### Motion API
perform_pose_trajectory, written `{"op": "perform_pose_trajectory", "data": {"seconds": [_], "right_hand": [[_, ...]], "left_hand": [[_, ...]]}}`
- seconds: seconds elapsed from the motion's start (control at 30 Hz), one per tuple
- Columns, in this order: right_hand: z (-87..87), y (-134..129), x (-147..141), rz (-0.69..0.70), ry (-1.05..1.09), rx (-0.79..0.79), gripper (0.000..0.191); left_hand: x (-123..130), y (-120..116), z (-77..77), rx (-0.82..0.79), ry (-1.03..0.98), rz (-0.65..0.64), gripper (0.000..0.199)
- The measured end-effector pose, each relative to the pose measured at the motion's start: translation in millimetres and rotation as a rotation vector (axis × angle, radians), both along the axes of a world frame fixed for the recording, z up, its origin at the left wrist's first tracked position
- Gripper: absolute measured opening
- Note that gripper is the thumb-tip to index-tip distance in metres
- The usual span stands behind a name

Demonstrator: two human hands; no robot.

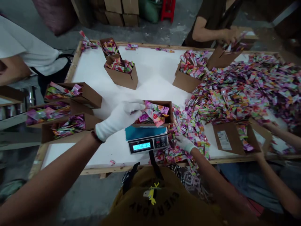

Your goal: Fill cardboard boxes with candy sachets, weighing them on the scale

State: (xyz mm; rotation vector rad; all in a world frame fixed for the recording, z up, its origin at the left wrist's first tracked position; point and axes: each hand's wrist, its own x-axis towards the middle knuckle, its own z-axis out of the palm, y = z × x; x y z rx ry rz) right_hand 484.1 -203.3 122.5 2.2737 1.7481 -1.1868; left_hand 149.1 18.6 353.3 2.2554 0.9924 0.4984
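Note:
My left hand (119,117), in a white glove, is at the left end of an open cardboard box (152,125). Its fingers are closed around the ends of small stick packets (156,111) lying on top in the box. The box sits on a digital scale (148,142) with a lit blue display, whose digits look like 4098. To the right of the scale, my right hand (184,143), gloved too, lies low among loose packets (188,125) with its fingers stretched over them. No packet shows clearly in that hand.
Several packet-filled boxes (91,97) stand at the left, others (124,78) toward the back. A big packet heap (246,88) covers the table's right side. One co-worker's hand (231,34) is over a box at back right; another steadies a tilted box (231,138) at right.

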Motion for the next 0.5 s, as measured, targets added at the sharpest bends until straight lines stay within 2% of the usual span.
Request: {"op": "perform_pose_trajectory", "data": {"seconds": [0.1, 0.17, 0.3, 0.4, 0.5], "right_hand": [[6.3, -16.6, 10.1, -0.045, -0.001, 0.042, 0.033], [12.9, -29.3, 18.2, -0.085, -0.014, 0.091, 0.038], [40.0, -51.4, 59.4, -0.189, -0.095, 0.253, 0.043], [69.5, -67.1, 113.0, -0.328, -0.253, 0.402, 0.048], [93.2, -81.9, 158.4, -0.532, -0.533, 0.48, 0.064]], "left_hand": [[25.8, 8.8, -9.6, 0.042, 0.08, -0.275, 0.033], [41.2, 11.8, -17.2, 0.047, 0.201, -0.343, 0.029], [69.5, 9.8, -32.6, 0.055, 0.446, -0.248, 0.029], [80.2, 6.9, -40.1, 0.057, 0.471, -0.207, 0.032], [76.6, 5.6, -37.4, 0.036, 0.431, -0.211, 0.035]]}}
